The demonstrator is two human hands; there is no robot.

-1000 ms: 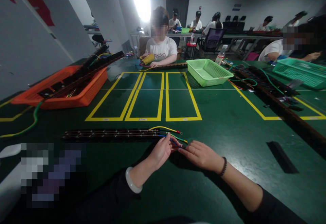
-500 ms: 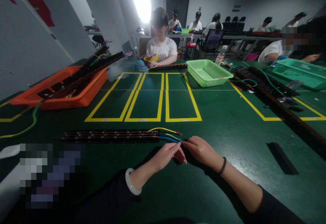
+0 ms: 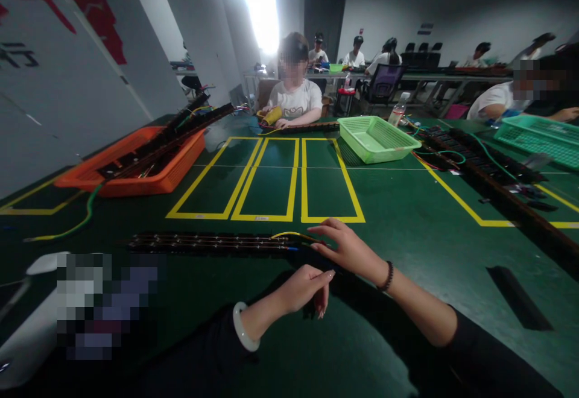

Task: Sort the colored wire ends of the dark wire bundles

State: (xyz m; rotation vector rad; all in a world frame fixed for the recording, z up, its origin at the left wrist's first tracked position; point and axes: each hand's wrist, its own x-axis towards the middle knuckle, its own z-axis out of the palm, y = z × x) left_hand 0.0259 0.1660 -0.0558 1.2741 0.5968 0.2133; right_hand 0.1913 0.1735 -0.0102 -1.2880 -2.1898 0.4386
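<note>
A long black strip (image 3: 208, 243) with metal contacts lies across the green table, in front of the yellow outlines. At its right end a yellow wire (image 3: 289, 234) and a blue wire (image 3: 294, 249) come out. Over these wire ends is my right hand (image 3: 348, 247), its fingers apart and the wire tips partly hidden beneath it. My left hand (image 3: 303, 292) is nearer to me, just below the wires, with thumb and fingers bent together. Whether anything small sits between those fingers cannot be made out.
An orange basket (image 3: 131, 181) holding strips stands at the left, a light green basket (image 3: 377, 145) at the back. More strips (image 3: 479, 163) lie at the right, near a black piece (image 3: 520, 297). A person (image 3: 296, 99) works across the table.
My right hand has opened and moved up over the wire ends, away from my left hand. My left hand has dropped slightly below the wires. The view has shifted a little.
</note>
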